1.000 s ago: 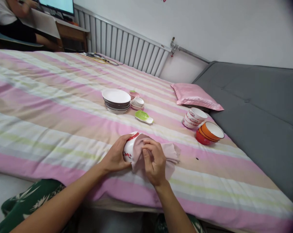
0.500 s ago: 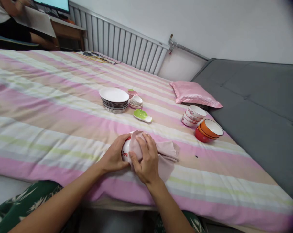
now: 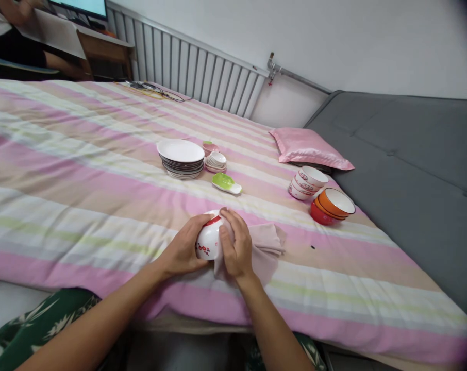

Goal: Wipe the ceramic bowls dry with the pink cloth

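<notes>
- The left hand (image 3: pixel 183 250) curls around the side of a small white bowl (image 3: pixel 207 242) with red marks, fingers and thumb closed on it so that it is held tipped on its side.
- The right hand (image 3: pixel 235 247) is closed over a pale pink cloth (image 3: pixel 266 245) and presses it against the open side of the bowl; the fingers are bent and close together, with the fingertips at the bowl's red rim.
- The bowl sits nearer the person than the stack of plates (image 3: pixel 180 158), well apart from it and a little to its right, just above the striped bed cover (image 3: pixel 82 170).
- The rest of the cloth lies bunched on the cover, trailing away to the right of the bowl, also on the near side of the plates.
- Just right of the plates stands a pile of small dishes (image 3: pixel 217 161), touching or nearly so.
- A green dish (image 3: pixel 226 183) lies near the plates, to their right and slightly nearer the person.
- Farther right of the plates, a tilted stack of white bowls (image 3: pixel 307 183) leans beside a stack of orange bowls (image 3: pixel 333 205).
- A pink pillow (image 3: pixel 309 149) lies to the right of the plates, beyond those bowls, at the edge of a grey mattress (image 3: pixel 411 154).
- Behind the plates, a radiator (image 3: pixel 187 72) runs along the wall.
- Far to the left behind the plates, another person (image 3: pixel 9 26) sits at a desk.
</notes>
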{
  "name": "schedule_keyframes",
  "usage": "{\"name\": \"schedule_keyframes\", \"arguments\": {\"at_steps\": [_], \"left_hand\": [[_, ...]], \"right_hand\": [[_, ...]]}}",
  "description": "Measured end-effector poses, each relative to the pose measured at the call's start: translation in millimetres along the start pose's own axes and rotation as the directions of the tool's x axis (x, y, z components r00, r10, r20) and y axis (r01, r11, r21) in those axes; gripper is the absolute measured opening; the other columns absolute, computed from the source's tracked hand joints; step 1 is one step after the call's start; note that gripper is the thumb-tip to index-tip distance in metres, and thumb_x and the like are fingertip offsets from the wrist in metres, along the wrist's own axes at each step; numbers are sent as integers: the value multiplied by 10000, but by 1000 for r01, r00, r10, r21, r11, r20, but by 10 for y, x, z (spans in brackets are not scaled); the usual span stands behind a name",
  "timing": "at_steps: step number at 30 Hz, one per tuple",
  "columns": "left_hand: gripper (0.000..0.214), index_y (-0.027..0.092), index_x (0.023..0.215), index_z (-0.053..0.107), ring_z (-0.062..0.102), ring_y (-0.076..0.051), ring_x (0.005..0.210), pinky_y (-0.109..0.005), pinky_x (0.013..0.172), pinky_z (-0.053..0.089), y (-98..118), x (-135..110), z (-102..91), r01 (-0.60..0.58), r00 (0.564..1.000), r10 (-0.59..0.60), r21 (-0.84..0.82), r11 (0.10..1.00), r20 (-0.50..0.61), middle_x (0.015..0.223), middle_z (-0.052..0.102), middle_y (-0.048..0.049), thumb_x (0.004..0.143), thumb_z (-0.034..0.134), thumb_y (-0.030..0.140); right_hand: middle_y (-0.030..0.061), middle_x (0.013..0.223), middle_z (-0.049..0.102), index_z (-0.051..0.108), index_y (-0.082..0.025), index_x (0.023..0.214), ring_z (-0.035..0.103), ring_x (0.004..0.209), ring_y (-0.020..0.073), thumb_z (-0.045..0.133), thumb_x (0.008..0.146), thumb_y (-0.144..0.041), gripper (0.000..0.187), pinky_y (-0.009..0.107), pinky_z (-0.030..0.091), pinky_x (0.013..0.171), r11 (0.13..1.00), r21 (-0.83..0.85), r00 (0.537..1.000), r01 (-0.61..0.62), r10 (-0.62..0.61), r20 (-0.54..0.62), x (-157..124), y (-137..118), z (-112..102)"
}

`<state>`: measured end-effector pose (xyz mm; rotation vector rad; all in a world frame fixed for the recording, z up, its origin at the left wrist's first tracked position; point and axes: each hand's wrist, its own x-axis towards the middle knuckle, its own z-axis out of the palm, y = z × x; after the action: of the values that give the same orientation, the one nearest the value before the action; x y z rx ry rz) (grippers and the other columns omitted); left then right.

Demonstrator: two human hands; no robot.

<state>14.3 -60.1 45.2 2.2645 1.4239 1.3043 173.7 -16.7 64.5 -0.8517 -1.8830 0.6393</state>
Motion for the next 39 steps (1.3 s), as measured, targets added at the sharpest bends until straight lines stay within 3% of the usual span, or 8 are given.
{"name": "schedule_keyframes", "arguments": {"at_steps": [3, 6, 10, 13, 17, 24, 31, 39], "left_hand": [[886, 196, 1374, 285, 454, -320, 1233, -494, 1030, 404, 2, -5, 1, -28, 1000, 28, 12, 1000, 5, 1343, 453, -147, 567, 639, 110], [869, 191, 1383, 286, 454, -323, 1236, -504, 1030, 403, 10, -4, -3, -64, 998, 64, 18, 998, 11, 1340, 460, -157, 601, 664, 154], [848, 196, 1383, 294, 466, -322, 1229, -501, 1022, 414, 13, 6, -13, -78, 997, 78, 15, 997, 9, 1331, 474, -157, 627, 679, 181], [838, 196, 1373, 300, 481, -322, 1214, -497, 1008, 427, 0, 5, -25, -84, 996, 84, 8, 996, -12, 1320, 481, -161, 634, 695, 208], [830, 199, 1356, 311, 498, -315, 1195, -482, 990, 444, -14, -4, -45, -34, 999, 33, -8, 999, -16, 1313, 482, -152, 618, 691, 191], [767, 197, 1314, 344, 522, -307, 1165, -465, 974, 453, 3, 8, -54, 24, 999, -25, -24, 999, -27, 1283, 510, -133, 615, 657, 187], [701, 175, 1319, 355, 514, -295, 1191, -457, 999, 438, 18, 34, -55, 14, 999, -17, -57, 998, -51, 1301, 514, -142, 674, 629, 187], [758, 198, 1303, 348, 522, -303, 1164, -475, 984, 450, 26, 35, -45, 54, 998, -54, -9, 998, -27, 1278, 512, -130, 612, 658, 164]], "right_hand": [[44, 1259, 608, 604, -225, 1174, 511, 1213, 186, 430, 922, -357, 334, 375, 351, 1078, 946, 271, 983, -178, 180, 16, 59, 147, 12], [36, 1240, 629, 637, -217, 1110, 534, 1196, 200, 446, 900, -389, 332, 376, 361, 1071, 788, 503, 930, -356, 352, 107, 104, 311, 52], [38, 1237, 633, 634, -209, 1119, 553, 1176, 217, 418, 900, -413, 369, 402, 388, 1050, 690, 583, 898, -430, 397, 191, 121, 396, 80], [34, 1256, 618, 628, -215, 1138, 526, 1209, 194, 381, 928, -376, 362, 391, 347, 1089, 821, 469, 944, -326, 310, 114, 95, 306, 45], [42, 1320, 564, 562, -224, 1239, 466, 1263, 175, 358, 950, -305, 363, 392, 326, 1106, 986, 154, 997, -57, 48, 63, 36, 85, -30], [107, 1425, 442, 472, -180, 1339, 325, 1357, 263, 399, 919, -283, 438, 510, 249, 1120, 912, -334, 971, 238, -223, 83, -131, -115, 60], [73, 1430, 453, 489, -278, 1330, 268, 1384, 299, 483, 891, -305, 440, 552, 167, 1121, 870, -408, 961, 276, -252, 114, -263, -154, 228], [67, 1394, 484, 541, -246, 1279, 355, 1331, 264, 413, 917, -285, 386, 509, 239, 1115, 952, -285, 993, 113, -119, -4, -123, -150, 138]]}}
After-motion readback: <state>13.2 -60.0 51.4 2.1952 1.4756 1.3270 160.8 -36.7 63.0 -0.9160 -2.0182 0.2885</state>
